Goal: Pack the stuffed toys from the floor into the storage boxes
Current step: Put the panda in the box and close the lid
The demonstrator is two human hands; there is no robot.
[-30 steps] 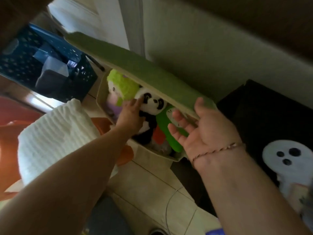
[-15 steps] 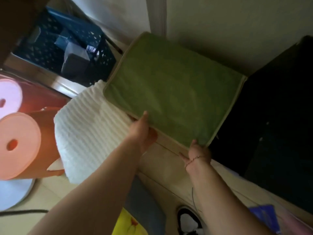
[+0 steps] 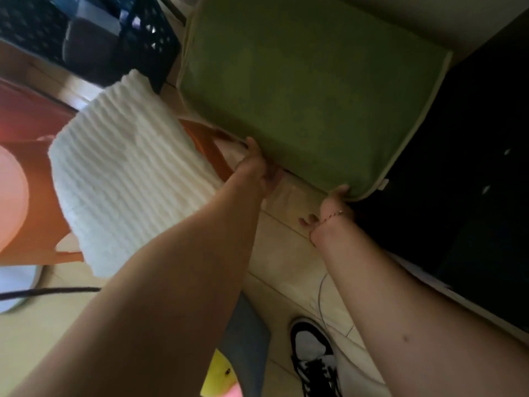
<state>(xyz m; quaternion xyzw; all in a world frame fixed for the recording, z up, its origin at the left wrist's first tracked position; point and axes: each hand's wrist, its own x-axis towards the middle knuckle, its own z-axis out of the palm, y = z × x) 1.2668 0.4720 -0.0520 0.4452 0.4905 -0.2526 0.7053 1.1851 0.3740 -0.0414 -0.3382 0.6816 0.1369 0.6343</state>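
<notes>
Bare forearms; thin, seemingly beaded bracelet (image 3: 332,216) on right wrist; black-and-white sneaker (image 3: 315,359).

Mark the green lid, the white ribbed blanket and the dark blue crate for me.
green lid (image 3: 309,90), head view, middle of its top face.
white ribbed blanket (image 3: 128,179), head view, middle of the folds.
dark blue crate (image 3: 148,32), head view, its perforated side wall.

The green lid (image 3: 309,90) looks like soft, fuzzy cloth. The white towel (image 3: 128,179) is bumpy with ridges. The floor (image 3: 289,253) is smooth tile. The crate (image 3: 86,32) is plastic.
</notes>
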